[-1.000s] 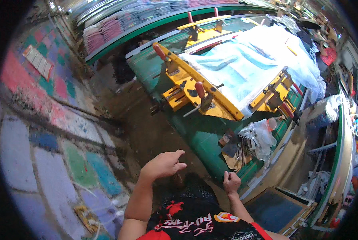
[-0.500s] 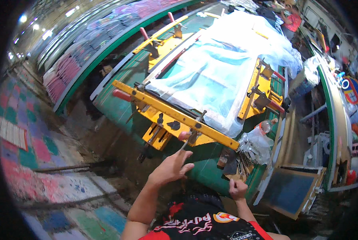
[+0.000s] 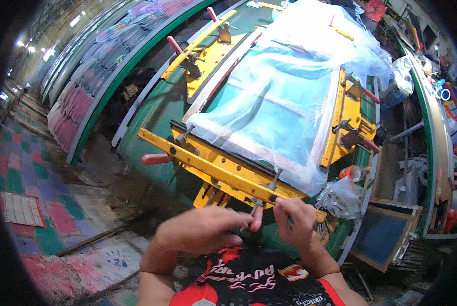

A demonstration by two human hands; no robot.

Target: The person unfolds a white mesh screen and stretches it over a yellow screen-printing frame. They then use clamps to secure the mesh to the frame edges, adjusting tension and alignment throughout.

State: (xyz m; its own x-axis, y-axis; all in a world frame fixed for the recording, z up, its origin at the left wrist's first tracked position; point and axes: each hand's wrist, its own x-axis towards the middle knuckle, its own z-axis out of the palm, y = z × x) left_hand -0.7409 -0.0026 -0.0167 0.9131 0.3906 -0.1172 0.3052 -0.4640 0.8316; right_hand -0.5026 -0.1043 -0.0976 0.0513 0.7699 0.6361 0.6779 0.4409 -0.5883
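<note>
A yellow metal clamp frame [image 3: 215, 176] with bolts and red handles spans the near end of the green table. My left hand [image 3: 203, 228] is beside the short red handle [image 3: 257, 219] at its front edge, thumb and fingers apart. My right hand [image 3: 299, 220] is at the right part of the yellow bar, fingers bent and pinched; what they hold, if anything, is hidden. Beyond the bar lies a wooden-framed screen [image 3: 289, 109], its pale mesh [image 3: 238, 115] draped loosely over the edges. Further yellow clamps [image 3: 343, 120] line its right side.
A clear plastic bag [image 3: 343, 196] and an orange-labelled jar [image 3: 350, 173] sit at the table's right corner. A dark framed screen [image 3: 381, 237] leans below it. Stacked coloured fabric [image 3: 80, 97] fills a rack on the left. A person in red [image 3: 375, 10] stands at the far end.
My left hand has come down and right, to the red handle. My right hand has risen from below the table corner to the yellow bar. The view has shifted slightly.
</note>
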